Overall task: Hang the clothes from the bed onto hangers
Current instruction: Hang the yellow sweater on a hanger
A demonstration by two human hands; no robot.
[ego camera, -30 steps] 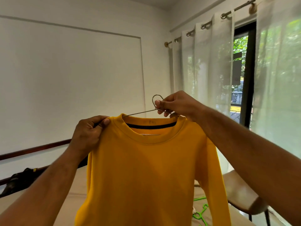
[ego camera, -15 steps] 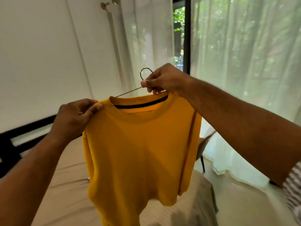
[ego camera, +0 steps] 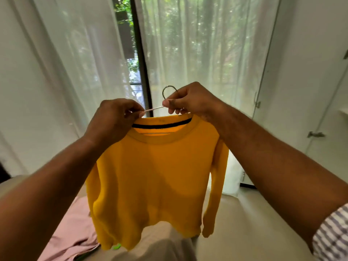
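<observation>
The left hand (ego camera: 114,119) pinches the arm of the hanger (ego camera: 153,109) beside the collar; the right hand (ego camera: 190,100) grips it just under the hook. Below the hands lies a beige bed (ego camera: 244,223), with a pink garment (ego camera: 75,228) under the left forearm. Sheer curtains (ego camera: 197,44) hang beyond, and a white cupboard door (ego camera: 310,72) stands to the right. The yellow sweater (ego camera: 156,176) hangs on the hanger, directly beneath both hands.

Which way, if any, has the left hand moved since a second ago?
Yes. The left hand slid along the hanger toward its hook, from the sweater shoulder to the wire beside the collar.
</observation>
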